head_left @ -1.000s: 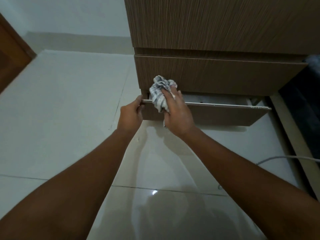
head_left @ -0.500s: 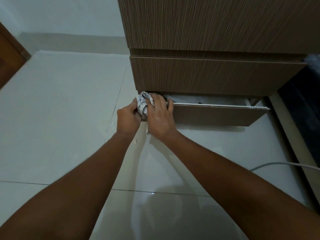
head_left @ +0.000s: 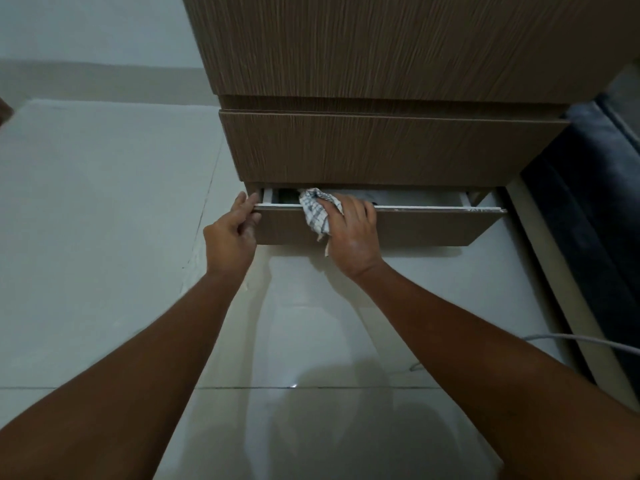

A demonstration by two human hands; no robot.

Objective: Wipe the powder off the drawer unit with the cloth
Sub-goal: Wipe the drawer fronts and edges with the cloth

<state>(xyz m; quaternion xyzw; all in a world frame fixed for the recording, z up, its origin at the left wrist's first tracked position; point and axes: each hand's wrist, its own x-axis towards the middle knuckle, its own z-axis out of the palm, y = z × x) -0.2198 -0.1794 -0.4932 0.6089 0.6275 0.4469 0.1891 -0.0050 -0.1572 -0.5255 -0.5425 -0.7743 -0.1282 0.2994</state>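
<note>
A brown wood-grain drawer unit [head_left: 381, 143] stands ahead, its bottom drawer [head_left: 415, 226] pulled partly out. White powder lines the drawer front's top edge toward the right end. My right hand [head_left: 349, 233] presses a crumpled white checked cloth [head_left: 317, 213] onto that top edge, left of its middle; part of the cloth hangs down the drawer front. My left hand [head_left: 232, 233] grips the left end of the drawer front, fingers hooked over the edge.
Glossy white floor tiles [head_left: 104, 220] spread to the left and in front. A grey cable [head_left: 588, 342] runs across the floor at right. A dark blue fabric-covered piece [head_left: 588, 188] stands right of the unit. A white wall [head_left: 86, 29] is behind.
My right hand with the cloth slid left to the drawer's corner, then back right along the top edge. My left hand stayed on the drawer's left end.
</note>
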